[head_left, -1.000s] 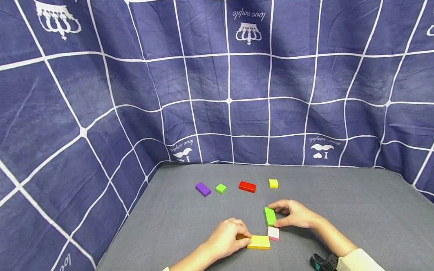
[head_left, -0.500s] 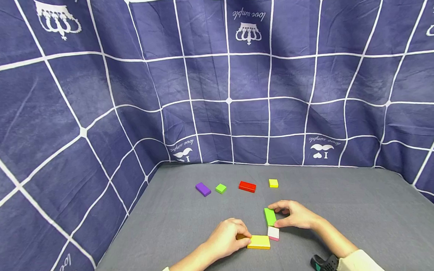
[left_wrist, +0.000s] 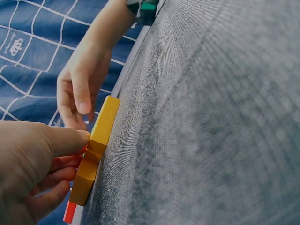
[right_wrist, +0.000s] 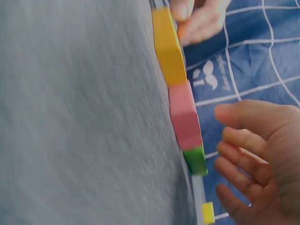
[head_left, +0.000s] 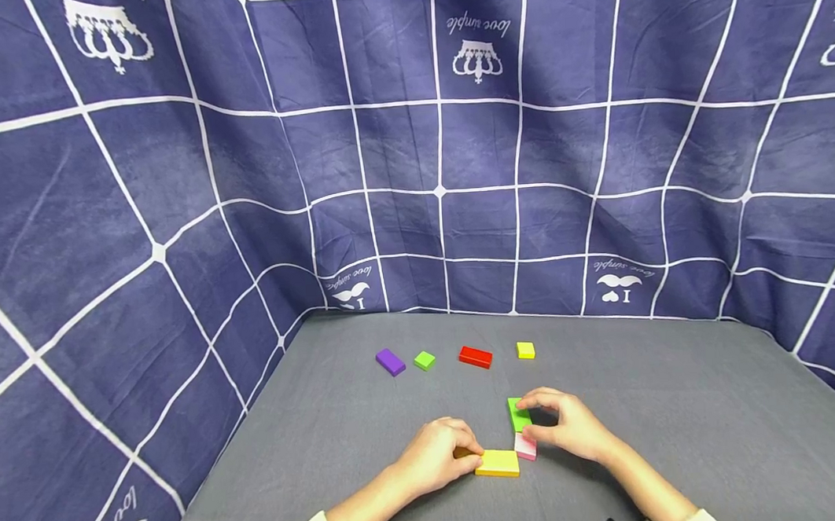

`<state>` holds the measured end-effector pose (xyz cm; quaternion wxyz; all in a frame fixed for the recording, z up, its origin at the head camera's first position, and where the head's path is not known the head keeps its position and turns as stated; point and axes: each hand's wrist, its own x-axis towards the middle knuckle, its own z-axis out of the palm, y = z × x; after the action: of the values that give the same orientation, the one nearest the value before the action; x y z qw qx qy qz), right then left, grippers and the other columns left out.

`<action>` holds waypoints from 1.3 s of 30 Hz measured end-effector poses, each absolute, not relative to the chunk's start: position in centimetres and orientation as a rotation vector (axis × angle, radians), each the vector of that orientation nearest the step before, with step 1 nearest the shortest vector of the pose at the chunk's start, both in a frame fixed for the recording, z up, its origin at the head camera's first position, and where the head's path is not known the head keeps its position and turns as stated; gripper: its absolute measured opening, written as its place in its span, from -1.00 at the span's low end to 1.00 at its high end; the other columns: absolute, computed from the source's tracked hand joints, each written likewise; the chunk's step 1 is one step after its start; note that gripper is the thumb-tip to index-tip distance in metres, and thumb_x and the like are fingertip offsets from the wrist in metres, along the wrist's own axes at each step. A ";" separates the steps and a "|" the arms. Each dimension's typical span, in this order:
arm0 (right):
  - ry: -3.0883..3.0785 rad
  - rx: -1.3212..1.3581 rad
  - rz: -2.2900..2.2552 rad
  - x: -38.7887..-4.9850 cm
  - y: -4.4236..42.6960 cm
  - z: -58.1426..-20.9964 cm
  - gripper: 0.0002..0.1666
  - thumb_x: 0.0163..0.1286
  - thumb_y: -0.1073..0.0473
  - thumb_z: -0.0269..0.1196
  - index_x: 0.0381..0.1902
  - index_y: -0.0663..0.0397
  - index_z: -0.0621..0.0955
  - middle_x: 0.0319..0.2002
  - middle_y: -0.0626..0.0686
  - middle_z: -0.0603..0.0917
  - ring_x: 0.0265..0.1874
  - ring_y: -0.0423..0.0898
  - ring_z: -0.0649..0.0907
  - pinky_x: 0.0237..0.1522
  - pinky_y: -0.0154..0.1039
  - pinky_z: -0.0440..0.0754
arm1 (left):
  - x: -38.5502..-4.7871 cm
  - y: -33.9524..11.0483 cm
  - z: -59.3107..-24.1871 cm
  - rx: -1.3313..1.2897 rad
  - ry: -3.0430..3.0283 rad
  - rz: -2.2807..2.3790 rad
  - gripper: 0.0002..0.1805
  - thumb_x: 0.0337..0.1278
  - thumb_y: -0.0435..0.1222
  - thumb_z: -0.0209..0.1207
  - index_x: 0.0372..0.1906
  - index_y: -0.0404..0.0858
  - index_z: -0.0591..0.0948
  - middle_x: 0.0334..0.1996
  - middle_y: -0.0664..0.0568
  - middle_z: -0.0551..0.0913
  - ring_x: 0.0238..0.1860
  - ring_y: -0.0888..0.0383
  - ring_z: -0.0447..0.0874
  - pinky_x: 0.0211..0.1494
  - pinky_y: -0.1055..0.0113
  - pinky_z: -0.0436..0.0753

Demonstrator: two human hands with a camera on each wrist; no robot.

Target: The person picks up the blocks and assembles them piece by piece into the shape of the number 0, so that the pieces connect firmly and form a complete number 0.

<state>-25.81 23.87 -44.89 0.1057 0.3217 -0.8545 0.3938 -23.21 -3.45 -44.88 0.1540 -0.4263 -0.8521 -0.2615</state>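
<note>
My left hand [head_left: 435, 458] pinches at the left end of a long yellow block [head_left: 497, 463]. In the left wrist view a second yellow-orange block [left_wrist: 83, 182] lies against it at the fingers, mostly hidden by the hand in the head view. At the yellow block's right end is a pink block [head_left: 526, 447], and beyond that a long green block [head_left: 518, 415]. My right hand [head_left: 575, 424] hovers at the green and pink blocks with fingers apart; the right wrist view shows a gap between this hand [right_wrist: 262, 159] and the blocks.
Farther back on the grey cloth [head_left: 643, 382] lie a purple block [head_left: 390, 362], a small green block [head_left: 425, 361], a red block [head_left: 475, 357] and a small yellow block [head_left: 525, 351]. A blue grid curtain [head_left: 398, 151] hangs behind and at the left.
My right hand has let go of the long green block and lifted slightly, its fingers now above the green and pink blocks. My left hand has stayed in place.
</note>
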 end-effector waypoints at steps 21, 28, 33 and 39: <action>-2.383 1.029 1.145 -25.5 24.0 -46.0 -0.75 0.02 0.35 0.48 -0.32 0.03 0.70 -0.28 -0.07 0.66 -0.27 -0.21 0.59 -0.26 -0.36 0.53 | -23.6 -2.4 -43.6 -1.246 -2.558 -0.617 -0.93 -0.02 -0.25 0.42 -0.36 -0.08 0.81 -0.43 0.31 0.64 -0.33 0.43 0.52 -0.22 0.65 0.41; -2.379 1.023 1.161 -25.3 23.9 -46.1 -0.75 0.02 0.34 0.49 -0.31 0.02 0.71 -0.28 -0.07 0.66 -0.27 -0.20 0.60 -0.25 -0.37 0.55 | -24.7 -2.4 -42.8 -1.293 -2.648 -0.697 -0.95 -0.05 -0.27 0.43 -0.40 -0.09 0.80 -0.47 0.32 0.63 -0.42 0.51 0.44 -0.33 0.71 0.33; -2.362 1.030 1.164 -25.2 23.5 -46.3 -0.75 0.02 0.34 0.49 -0.32 0.02 0.71 -0.28 -0.06 0.66 -0.26 -0.19 0.61 -0.23 -0.39 0.55 | -26.5 -4.2 -42.5 -1.252 -2.637 -0.838 -0.96 -0.03 -0.32 0.41 -0.40 -0.15 0.78 -0.46 0.26 0.65 -0.39 0.42 0.52 -0.30 0.63 0.43; -2.360 1.019 1.164 -25.3 23.3 -46.5 -0.74 0.01 0.35 0.49 -0.32 0.01 0.72 -0.27 -0.09 0.66 -0.25 -0.21 0.61 -0.21 -0.42 0.54 | -30.7 -8.6 -42.5 -0.987 -2.575 -0.875 -0.94 -0.02 -0.37 0.38 -0.38 -0.26 0.77 -0.42 0.10 0.71 -0.34 0.21 0.63 -0.22 0.38 0.56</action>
<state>-25.25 23.31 -46.46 0.1590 0.3565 -0.8257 0.4072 -30.73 -8.62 -42.52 0.1240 -0.3384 -0.8832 -0.3001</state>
